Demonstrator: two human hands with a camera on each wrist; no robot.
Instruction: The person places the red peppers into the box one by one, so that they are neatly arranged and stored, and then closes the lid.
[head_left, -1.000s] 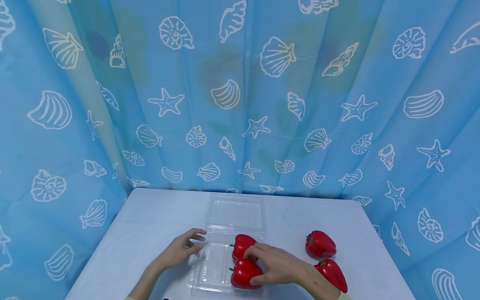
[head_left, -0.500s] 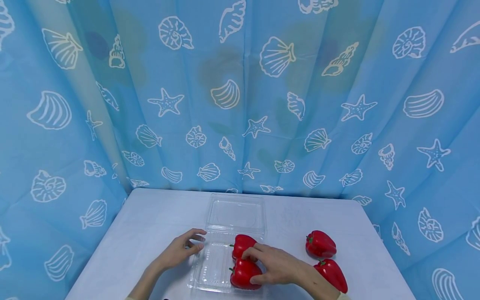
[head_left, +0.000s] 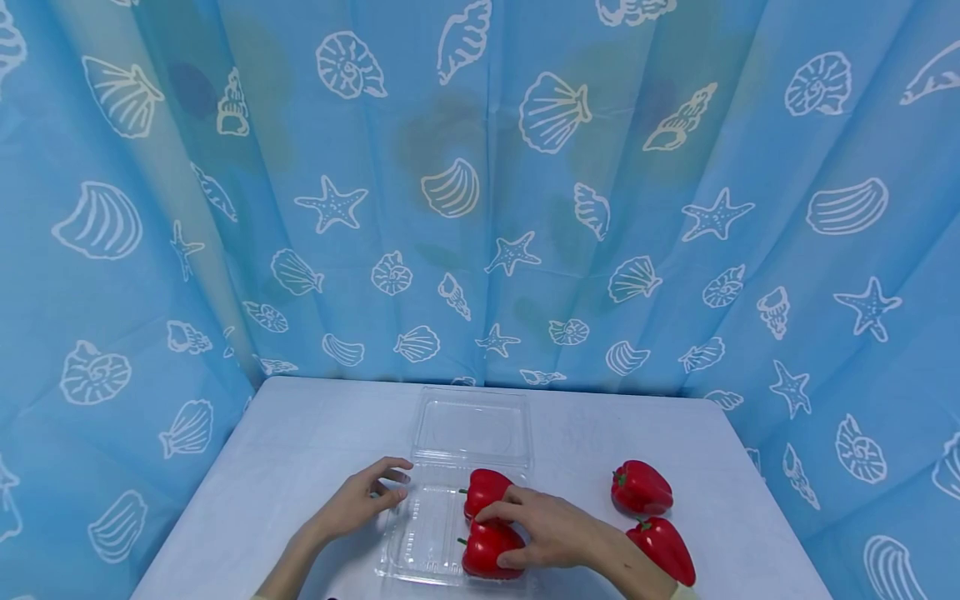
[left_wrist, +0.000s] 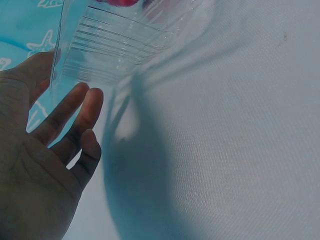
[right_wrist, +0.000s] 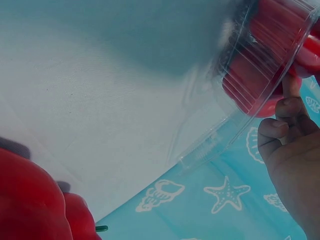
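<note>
A clear plastic clamshell box [head_left: 420, 533] lies on the table, its lid [head_left: 471, 429] folded back toward the curtain. Two red bell peppers sit in the box's right half, a far pepper [head_left: 483, 486] and a near pepper [head_left: 487, 552], stems pointing left. My right hand [head_left: 551, 529] holds the near pepper, fingers curled over its top and thumb against its front right side. At the box's left edge rests my left hand [head_left: 358, 502], fingers loosely bent and holding nothing. In the left wrist view its fingertips [left_wrist: 92, 97] are right by the clear box wall.
Two more red bell peppers lie on the table to the right, one pepper [head_left: 641, 487] behind and another pepper [head_left: 666, 550] partly hidden by my right forearm. A white cloth covers the table [head_left: 315, 425]. Behind it hangs a blue shell-print curtain [head_left: 480, 250].
My right hand's fingers have shifted slightly left over the top of the near pepper. The left hand, the box and the other peppers stay where they were.
</note>
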